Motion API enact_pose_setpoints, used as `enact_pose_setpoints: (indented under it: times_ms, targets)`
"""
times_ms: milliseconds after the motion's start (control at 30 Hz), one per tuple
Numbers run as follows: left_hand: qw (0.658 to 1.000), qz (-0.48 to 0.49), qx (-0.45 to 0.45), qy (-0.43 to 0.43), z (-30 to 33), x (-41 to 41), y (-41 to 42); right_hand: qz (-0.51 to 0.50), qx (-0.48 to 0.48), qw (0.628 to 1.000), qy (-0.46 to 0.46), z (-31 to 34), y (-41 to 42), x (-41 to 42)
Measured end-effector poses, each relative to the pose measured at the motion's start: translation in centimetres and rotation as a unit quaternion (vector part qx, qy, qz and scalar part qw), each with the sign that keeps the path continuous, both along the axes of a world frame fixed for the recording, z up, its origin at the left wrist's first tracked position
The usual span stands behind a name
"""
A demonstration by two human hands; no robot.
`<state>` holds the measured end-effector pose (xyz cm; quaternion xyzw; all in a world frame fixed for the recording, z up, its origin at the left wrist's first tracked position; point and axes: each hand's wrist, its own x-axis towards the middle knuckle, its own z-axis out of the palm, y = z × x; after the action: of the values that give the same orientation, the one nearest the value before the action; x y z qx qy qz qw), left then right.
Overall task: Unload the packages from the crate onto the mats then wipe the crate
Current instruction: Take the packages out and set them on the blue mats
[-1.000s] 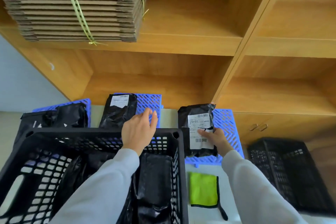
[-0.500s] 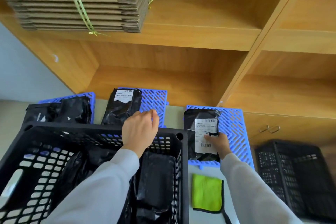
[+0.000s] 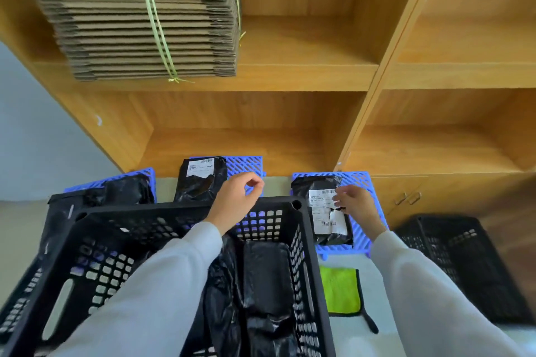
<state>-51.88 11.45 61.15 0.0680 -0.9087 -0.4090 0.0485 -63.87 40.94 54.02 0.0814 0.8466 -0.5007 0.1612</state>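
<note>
At the far left, a blue mat (image 3: 145,175) carried a crumpled black package (image 3: 124,190), partly hidden behind the rim of the black crate (image 3: 179,207). Just to its right, a second mat (image 3: 246,164) held a package with a white label (image 3: 201,180), lying flat near the foot of the wooden shelf unit (image 3: 261,142).

The left hand (image 3: 236,203) hovered above the crate's far rim, its fingers loosely curled with thumb and forefinger nearly meeting, and it held nothing. Below its sleeve, several black packages (image 3: 266,278) were not yet unloaded; they lay inside the crate against the right wall.

Further right, the right hand (image 3: 358,207) hung just over a labelled package (image 3: 326,209) that lay on the third mat (image 3: 362,182). Its fingers were relaxed and gripped nothing; whether the tips brushed the label I could not tell.

The packages looked like soft poly mailers: light, floppy and slick, likely to sag or slip if pinched by a corner. A grip across the middle, around whatever was bulky inside, would probably serve best.

Toward the near right, a green cloth (image 3: 340,290) lay on the floor beside the crate, and a second black crate (image 3: 464,264) stood at the far right.
</note>
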Motion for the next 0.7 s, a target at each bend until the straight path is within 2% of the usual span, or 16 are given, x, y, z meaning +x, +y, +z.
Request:
enact_pose_setpoints:
  times_ms: [167,367,500,700]
  targets:
    - [0.999,-0.038,0.026,0.016,2.6,4.1,-2.6,0.027,-0.034,0.996,0.075,6.6,-3.3,3.4]
    - [0.998,-0.038,0.036,-0.029,2.4,9.3,-7.7,0.066,-0.06,0.988,0.125,12.2,-8.3,9.2]
    - [0.996,-0.018,0.044,-0.08,1.0,12.2,-11.7,0.09,-0.075,0.986,0.119,13.0,-11.0,12.6]
    - [0.987,0.033,0.09,-0.13,-1.6,16.3,-16.4,0.115,-0.087,0.987,0.073,10.1,-14.0,17.0]
